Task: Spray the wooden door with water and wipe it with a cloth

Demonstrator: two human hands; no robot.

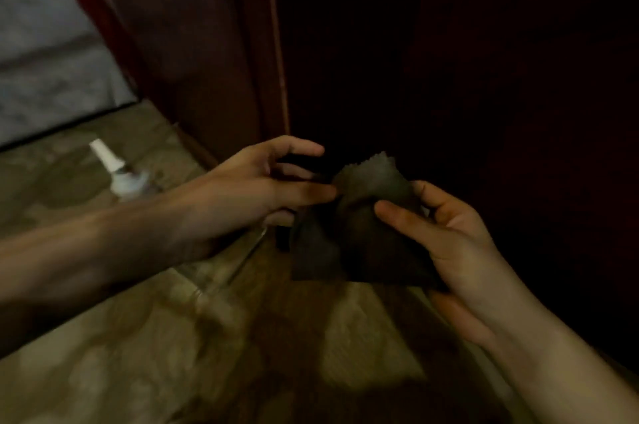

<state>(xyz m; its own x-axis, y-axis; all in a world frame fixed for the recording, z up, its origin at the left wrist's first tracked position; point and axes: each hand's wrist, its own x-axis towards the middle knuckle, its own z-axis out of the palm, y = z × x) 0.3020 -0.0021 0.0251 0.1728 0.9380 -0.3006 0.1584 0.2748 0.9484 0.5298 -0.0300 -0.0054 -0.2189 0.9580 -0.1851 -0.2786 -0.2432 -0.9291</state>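
Note:
A dark grey cloth with a zigzag edge hangs between my two hands, in front of the dark wooden door. My right hand holds the cloth's right side, thumb on its front and fingers curled behind. My left hand touches the cloth's left edge with its fingertips; whether it pinches the cloth cannot be made out. A spray bottle with a white nozzle stands on the floor to the left, partly hidden behind my left forearm.
The reddish-brown door frame runs down the middle left. The patterned beige floor fills the lower part. A grey step or ledge lies at the upper left. The scene is dim and blurred.

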